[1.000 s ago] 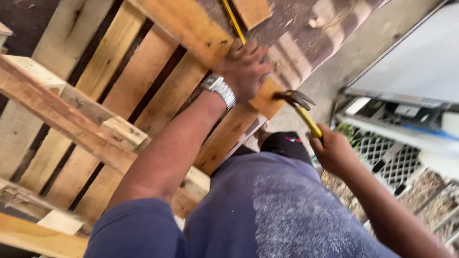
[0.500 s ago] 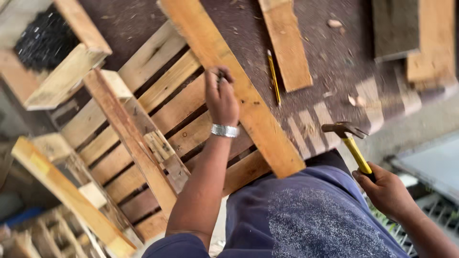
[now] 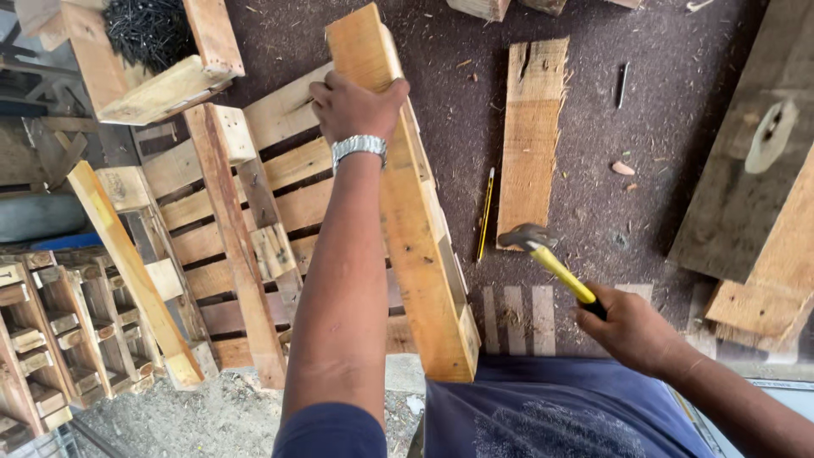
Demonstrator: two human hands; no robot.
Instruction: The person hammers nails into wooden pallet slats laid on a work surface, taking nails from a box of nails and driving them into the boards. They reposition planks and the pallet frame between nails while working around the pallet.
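— What do we have in our hands?

— Our left hand [image 3: 354, 106] is stretched forward, fingers curled tight over the far part of a long wooden plank [image 3: 407, 203] that lies on the pallet [image 3: 203, 212]. A metal wristwatch [image 3: 358, 146] sits on that wrist. Our right hand [image 3: 632, 326] is wrapped closed around the yellow handle of a hammer [image 3: 547, 254], whose head hangs above the dark worktop [image 3: 661, 127], just beside the plank's right edge.

— And where does the plank run?

— From near our body up and away, tilted slightly leftward, its near end reaching our blue shirt [image 3: 551, 407].

— What else do we see around it?

— A yellow pencil [image 3: 485, 212] lies on the worktop between the plank and a shorter board [image 3: 530, 140]. At upper left we see a wooden box [image 3: 161, 85] filled with dark nails [image 3: 148, 34]
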